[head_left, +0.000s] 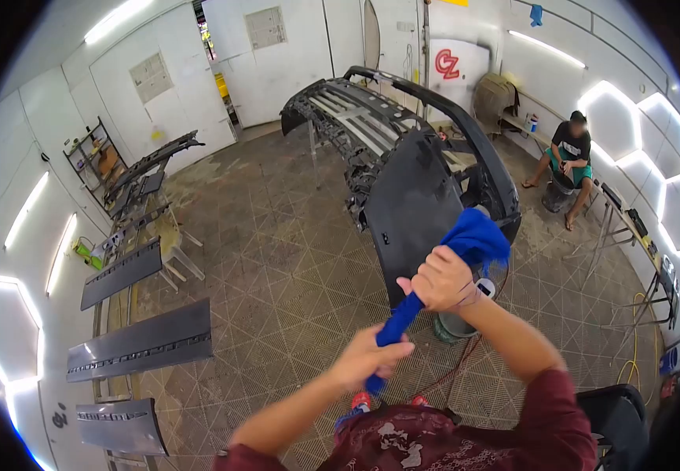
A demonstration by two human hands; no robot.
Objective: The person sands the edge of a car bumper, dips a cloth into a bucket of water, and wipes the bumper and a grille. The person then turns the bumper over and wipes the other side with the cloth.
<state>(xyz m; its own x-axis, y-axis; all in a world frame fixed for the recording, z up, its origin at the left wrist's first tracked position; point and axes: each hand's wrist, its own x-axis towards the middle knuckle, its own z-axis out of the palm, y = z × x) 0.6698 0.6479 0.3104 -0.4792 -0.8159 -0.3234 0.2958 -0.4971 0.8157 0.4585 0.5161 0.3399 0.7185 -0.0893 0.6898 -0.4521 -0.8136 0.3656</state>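
A blue cloth (477,238) stretches diagonally in front of my body, twisted into a rope between my two hands. My left hand (371,357) is closed around its lower part, with a short end hanging below. Higher up and to the right, my right hand (440,280) grips the cloth, and a loose bunch of it spreads out above the fist. Under my right forearm stands a bucket (451,326), partly hidden by the arm. Just beyond the cloth is a dark car bumper and panel assembly (411,200) propped up off the floor.
Several dark panels (144,345) lie on stands at the left, near a plastic stool (179,255). At the right a person (569,153) sits with hands over a black bucket (557,192). A black chair (615,424) stands by my right side; a yellow cord (630,369) lies beyond it.
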